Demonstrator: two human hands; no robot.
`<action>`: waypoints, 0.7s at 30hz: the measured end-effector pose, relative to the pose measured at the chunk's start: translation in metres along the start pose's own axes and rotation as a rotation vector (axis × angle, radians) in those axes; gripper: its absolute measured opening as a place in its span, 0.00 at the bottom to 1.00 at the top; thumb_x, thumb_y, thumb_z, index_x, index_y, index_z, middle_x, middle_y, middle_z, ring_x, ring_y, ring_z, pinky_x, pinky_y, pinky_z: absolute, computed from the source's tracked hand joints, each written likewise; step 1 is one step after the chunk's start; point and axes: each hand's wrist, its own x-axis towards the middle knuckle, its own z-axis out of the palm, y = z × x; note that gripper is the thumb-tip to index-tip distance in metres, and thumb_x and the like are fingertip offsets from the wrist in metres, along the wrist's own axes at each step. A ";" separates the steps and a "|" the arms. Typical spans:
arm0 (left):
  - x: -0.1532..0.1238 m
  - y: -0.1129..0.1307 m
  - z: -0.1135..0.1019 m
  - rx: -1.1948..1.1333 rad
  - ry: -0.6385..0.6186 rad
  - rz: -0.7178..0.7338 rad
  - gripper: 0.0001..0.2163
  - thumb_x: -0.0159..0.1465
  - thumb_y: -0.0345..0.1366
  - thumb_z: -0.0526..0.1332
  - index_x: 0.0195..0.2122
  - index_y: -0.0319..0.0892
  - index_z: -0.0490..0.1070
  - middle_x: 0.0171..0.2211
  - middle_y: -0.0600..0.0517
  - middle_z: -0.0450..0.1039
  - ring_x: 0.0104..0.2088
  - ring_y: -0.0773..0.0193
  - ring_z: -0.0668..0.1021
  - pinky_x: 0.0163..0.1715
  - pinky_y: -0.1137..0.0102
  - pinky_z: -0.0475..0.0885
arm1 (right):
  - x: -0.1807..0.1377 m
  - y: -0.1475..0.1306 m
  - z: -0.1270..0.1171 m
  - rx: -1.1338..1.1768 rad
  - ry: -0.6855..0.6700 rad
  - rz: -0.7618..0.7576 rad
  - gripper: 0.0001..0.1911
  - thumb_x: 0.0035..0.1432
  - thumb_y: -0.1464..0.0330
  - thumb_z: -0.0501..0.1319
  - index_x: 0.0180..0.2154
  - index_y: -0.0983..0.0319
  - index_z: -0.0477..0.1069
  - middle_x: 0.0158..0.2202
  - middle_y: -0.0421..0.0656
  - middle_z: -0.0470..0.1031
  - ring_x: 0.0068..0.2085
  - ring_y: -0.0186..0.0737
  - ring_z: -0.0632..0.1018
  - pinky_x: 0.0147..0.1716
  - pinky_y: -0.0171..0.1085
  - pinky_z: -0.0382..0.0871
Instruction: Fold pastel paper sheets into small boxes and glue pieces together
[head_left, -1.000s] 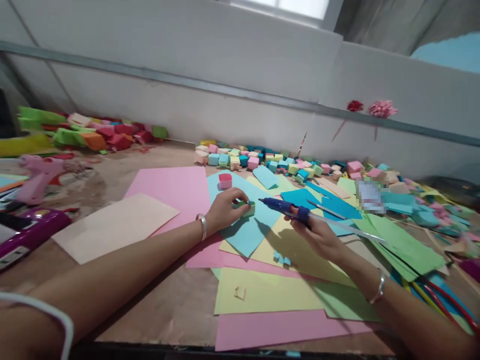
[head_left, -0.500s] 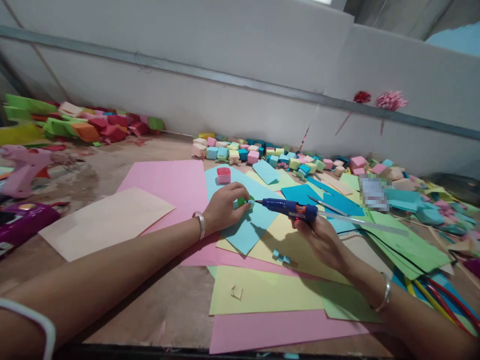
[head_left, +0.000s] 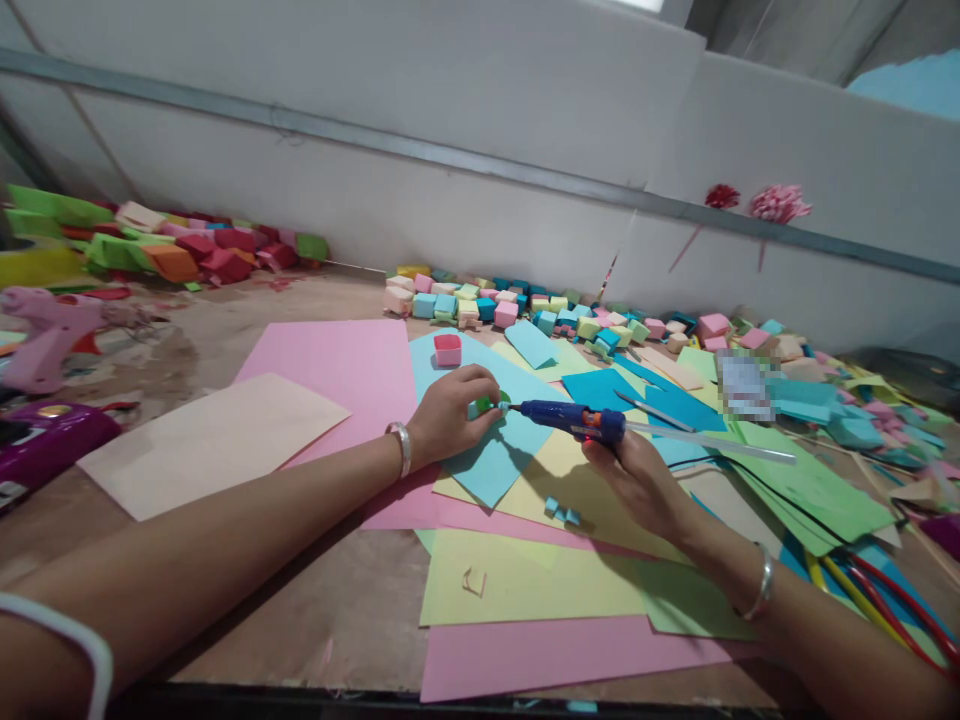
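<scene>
My left hand [head_left: 448, 415] is closed around a small green paper piece [head_left: 486, 405], pinning it on a light blue sheet [head_left: 487, 455]. My right hand [head_left: 637, 482] grips a blue hot glue gun [head_left: 574, 420] by its handle. The gun's nozzle tip touches the green piece. A clear glue stick [head_left: 712, 440] sticks out of the gun's back toward the right. A small pink paper box [head_left: 448, 349] stands on the blue sheet just beyond my left hand.
Pink, yellow, green and beige paper sheets [head_left: 525, 585] overlap on the wooden table [head_left: 352, 600]. Several small coloured paper cubes [head_left: 525, 305] line the back wall. A pink glue gun [head_left: 45, 335] and a purple tool [head_left: 45, 440] lie at left. Coloured sticks [head_left: 885, 590] lie at right.
The glue gun's nozzle has moved left until it meets the green piece in my left hand. The view has shifted slightly.
</scene>
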 end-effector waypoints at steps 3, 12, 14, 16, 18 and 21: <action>0.000 -0.001 0.000 -0.002 0.003 0.004 0.02 0.58 0.31 0.63 0.31 0.41 0.71 0.37 0.49 0.73 0.36 0.61 0.75 0.37 0.65 0.72 | 0.001 -0.001 0.000 -0.016 0.000 -0.003 0.19 0.65 0.53 0.48 0.29 0.60 0.60 0.21 0.37 0.61 0.23 0.34 0.59 0.22 0.34 0.50; 0.000 -0.001 0.000 0.004 0.000 0.031 0.01 0.58 0.30 0.63 0.31 0.41 0.72 0.37 0.49 0.73 0.37 0.61 0.76 0.37 0.65 0.72 | 0.001 -0.004 0.003 -0.025 0.017 0.034 0.19 0.63 0.53 0.49 0.30 0.60 0.63 0.23 0.39 0.66 0.23 0.36 0.63 0.23 0.35 0.52; 0.000 0.000 0.000 0.003 0.000 0.037 0.01 0.58 0.30 0.63 0.31 0.41 0.72 0.37 0.48 0.73 0.37 0.61 0.76 0.37 0.66 0.72 | 0.002 -0.004 0.003 -0.029 0.004 0.048 0.20 0.63 0.53 0.49 0.29 0.60 0.63 0.23 0.40 0.67 0.23 0.36 0.63 0.23 0.35 0.52; -0.001 0.000 0.000 0.000 0.002 0.035 0.01 0.58 0.30 0.64 0.30 0.41 0.72 0.37 0.48 0.73 0.37 0.61 0.76 0.37 0.66 0.72 | 0.003 -0.004 0.003 -0.043 -0.003 0.049 0.19 0.63 0.53 0.48 0.29 0.60 0.63 0.23 0.40 0.67 0.23 0.36 0.63 0.23 0.35 0.52; -0.001 0.000 0.000 -0.005 0.010 0.024 0.01 0.58 0.30 0.64 0.30 0.41 0.73 0.38 0.48 0.74 0.37 0.61 0.76 0.37 0.65 0.72 | 0.003 -0.003 0.002 -0.062 0.003 0.046 0.19 0.63 0.54 0.49 0.29 0.60 0.64 0.23 0.40 0.67 0.23 0.37 0.64 0.24 0.35 0.53; 0.000 0.000 0.000 -0.018 0.022 -0.002 0.01 0.58 0.31 0.64 0.31 0.42 0.73 0.37 0.49 0.74 0.36 0.61 0.76 0.37 0.65 0.72 | 0.003 -0.002 0.001 -0.083 0.014 0.039 0.18 0.63 0.54 0.49 0.30 0.60 0.65 0.24 0.40 0.68 0.25 0.38 0.66 0.25 0.36 0.54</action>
